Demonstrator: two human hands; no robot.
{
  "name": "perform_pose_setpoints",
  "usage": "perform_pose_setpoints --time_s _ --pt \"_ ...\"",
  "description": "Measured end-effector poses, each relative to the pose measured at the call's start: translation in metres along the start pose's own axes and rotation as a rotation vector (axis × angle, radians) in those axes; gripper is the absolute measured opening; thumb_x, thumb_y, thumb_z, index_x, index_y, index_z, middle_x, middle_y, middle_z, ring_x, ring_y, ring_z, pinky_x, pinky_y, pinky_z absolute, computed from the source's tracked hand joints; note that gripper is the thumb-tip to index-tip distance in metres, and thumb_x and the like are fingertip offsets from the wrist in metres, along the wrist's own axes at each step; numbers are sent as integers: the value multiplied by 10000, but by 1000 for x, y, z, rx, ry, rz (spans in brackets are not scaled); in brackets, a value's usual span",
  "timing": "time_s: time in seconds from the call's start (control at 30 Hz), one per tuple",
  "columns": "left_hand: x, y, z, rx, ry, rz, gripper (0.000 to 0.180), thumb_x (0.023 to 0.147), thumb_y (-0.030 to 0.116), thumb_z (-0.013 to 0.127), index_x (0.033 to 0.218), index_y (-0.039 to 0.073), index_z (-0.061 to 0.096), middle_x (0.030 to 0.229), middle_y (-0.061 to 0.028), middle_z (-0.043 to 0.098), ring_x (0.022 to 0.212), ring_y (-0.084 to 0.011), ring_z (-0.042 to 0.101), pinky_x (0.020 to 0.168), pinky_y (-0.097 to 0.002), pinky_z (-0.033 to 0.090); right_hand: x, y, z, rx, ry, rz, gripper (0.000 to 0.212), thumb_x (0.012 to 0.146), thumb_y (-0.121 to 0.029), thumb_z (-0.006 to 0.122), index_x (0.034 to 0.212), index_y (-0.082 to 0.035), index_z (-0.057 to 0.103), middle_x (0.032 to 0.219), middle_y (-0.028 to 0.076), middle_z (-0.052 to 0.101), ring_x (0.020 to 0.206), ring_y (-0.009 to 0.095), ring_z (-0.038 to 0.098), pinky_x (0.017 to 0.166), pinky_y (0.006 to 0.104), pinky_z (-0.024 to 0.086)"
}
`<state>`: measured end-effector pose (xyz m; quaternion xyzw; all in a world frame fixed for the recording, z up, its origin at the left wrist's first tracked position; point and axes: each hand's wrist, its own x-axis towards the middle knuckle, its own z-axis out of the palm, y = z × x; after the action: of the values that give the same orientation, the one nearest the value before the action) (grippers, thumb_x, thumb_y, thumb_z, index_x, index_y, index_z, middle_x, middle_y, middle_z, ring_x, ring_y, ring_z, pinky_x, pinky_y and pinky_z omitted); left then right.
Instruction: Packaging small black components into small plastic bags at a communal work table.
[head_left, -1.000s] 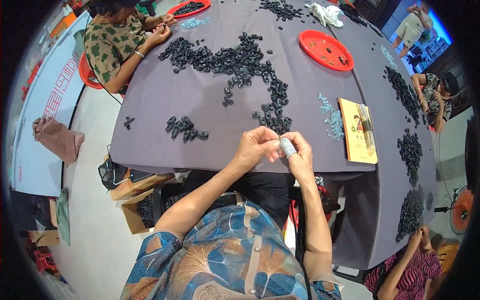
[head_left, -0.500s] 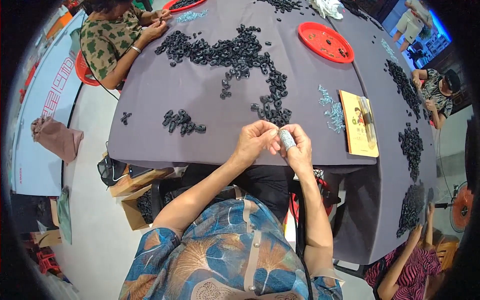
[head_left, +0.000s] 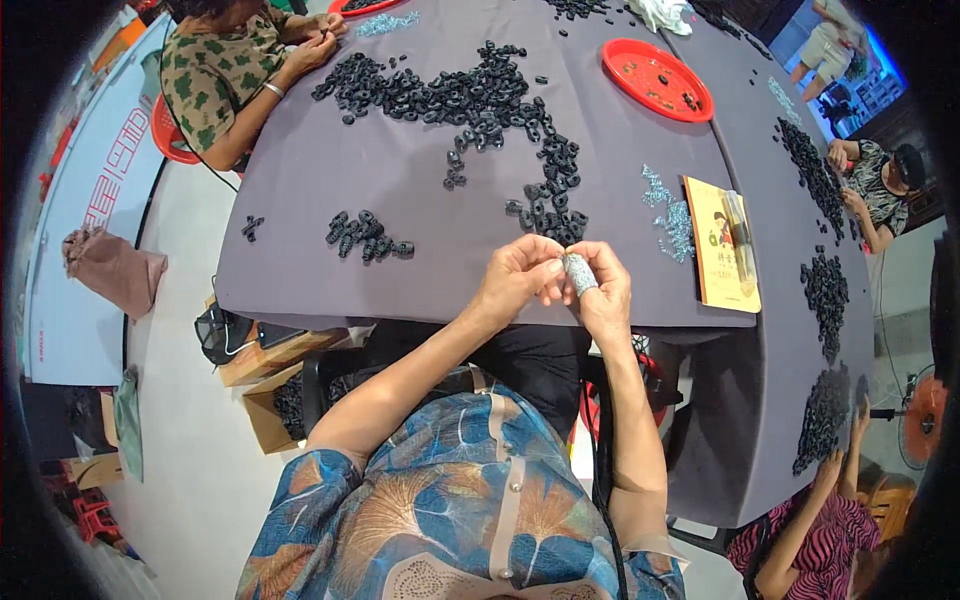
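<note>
Close to the table's near edge, my left hand [head_left: 518,282] and my right hand [head_left: 606,300] meet fingertip to fingertip. Both are closed in a pinch, and whatever lies between them is too small or hidden to name. A speckled grey wrap [head_left: 580,272] covers my right thumb. Just beyond the fingertips, a trail of small black ring-shaped parts [head_left: 552,190] runs up to a larger heap [head_left: 440,98]. A smaller group of the black parts [head_left: 365,238] lies to the left of my hands, with a few loose ones [head_left: 252,228] farther left.
Small pale shiny pieces [head_left: 672,215] lie right of my hands, beside a yellow booklet [head_left: 718,250]. A red tray [head_left: 640,62] with a few bits stands beyond. Co-workers sit at the left and right; more black heaps [head_left: 823,300] line the grey-covered table's [head_left: 300,285] right side.
My hands stay pinched together near the table edge with only slight finger movement. The whole view has shifted a little. The co-worker at far right has moved the hands slightly.
</note>
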<state>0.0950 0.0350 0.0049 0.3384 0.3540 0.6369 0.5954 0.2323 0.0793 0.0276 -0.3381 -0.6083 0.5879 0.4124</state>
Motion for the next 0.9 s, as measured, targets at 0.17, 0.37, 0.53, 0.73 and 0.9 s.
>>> perform_pose_setpoints --time_s 0.17,0.37,0.53,0.73,0.9 --pt "1 1 -3 41 -15 -22 159 889 90 565 1026 9 550 805 -56 617 603 -94 591 507 -202 483 0 0 1 -52 -18 -49 192 838 63 458 963 -28 573 713 1 565 580 44 507 480 194 418" --pt "2 5 -2 25 -92 -13 173 901 62 529 1055 -16 535 796 -96 625 619 -122 612 515 -212 504 0 1 0 -80 -50 -72 237 830 90 430 985 -21 571 720 -1 561 589 45 503 510 192 423" --pt "3 3 -6 11 -78 -41 139 907 88 530 1008 -8 524 791 -96 618 623 -126 609 506 -218 502 -1 2 4 -56 -30 -105 259 824 110 409 988 -14 568 726 4 560 614 53 510 542 198 429" --pt "3 1 -7 46 -117 -46 121 910 114 541 971 13 517 787 -82 610 618 -109 589 495 -202 474 2 5 -1 31 -84 -82 239 822 105 428 974 -14 568 728 9 567 624 62 517 549 202 433" --pt "3 3 -3 51 -79 -23 99 899 104 546 931 20 504 761 -65 604 615 -92 578 518 -196 463 2 9 0 16 -35 -54 210 832 90 449 972 -11 567 751 7 570 640 59 519 570 201 437"
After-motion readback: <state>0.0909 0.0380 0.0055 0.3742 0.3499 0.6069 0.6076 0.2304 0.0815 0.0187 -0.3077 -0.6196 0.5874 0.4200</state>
